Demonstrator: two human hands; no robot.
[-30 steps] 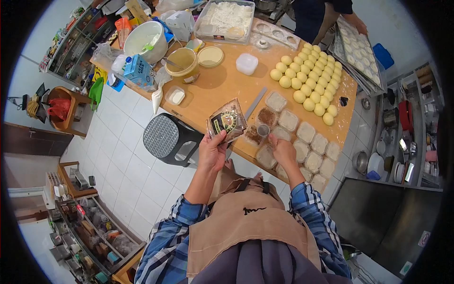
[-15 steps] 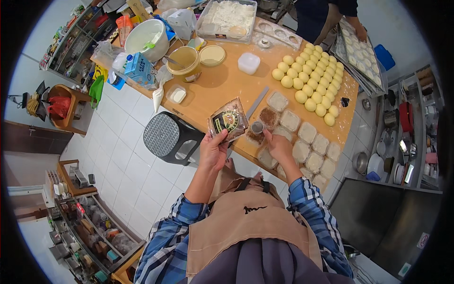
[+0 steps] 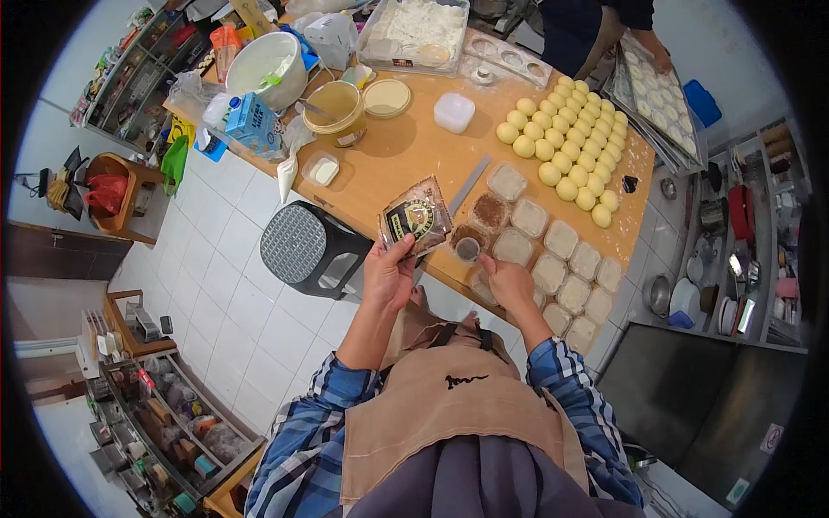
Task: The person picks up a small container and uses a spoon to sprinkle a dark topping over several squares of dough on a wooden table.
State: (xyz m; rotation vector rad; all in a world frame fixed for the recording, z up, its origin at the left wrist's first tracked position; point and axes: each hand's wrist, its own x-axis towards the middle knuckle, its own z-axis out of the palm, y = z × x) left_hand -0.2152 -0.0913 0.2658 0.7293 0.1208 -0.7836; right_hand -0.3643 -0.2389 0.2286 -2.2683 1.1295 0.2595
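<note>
My left hand (image 3: 389, 274) grips the lower edge of a packet of brown powder (image 3: 416, 217), held over the table's front edge. A small round sieve (image 3: 467, 249) is pinched by its handle in my right hand (image 3: 508, 281). The sieve hangs over a clear square tub (image 3: 467, 235) whose top is dusted brown. Just behind that one, another tub (image 3: 490, 212) carries the same brown dusting. Several more tubs with pale tops (image 3: 549, 273) stand in rows to the right, some partly hidden by my right hand.
Several round pale-yellow dough balls (image 3: 566, 147) fill the table's right side. A metal spatula (image 3: 469, 185) lies behind the packet. Further back are a yellow bucket (image 3: 335, 112), a flour bin (image 3: 414, 39) and a milk carton (image 3: 254, 127). A co-worker's hand (image 3: 661, 62) touches a tray. A stool (image 3: 298, 242) stands left.
My right hand has moved the sieve slightly down and toward me over the nearer dusted tub. The packet in my left hand has barely moved.
</note>
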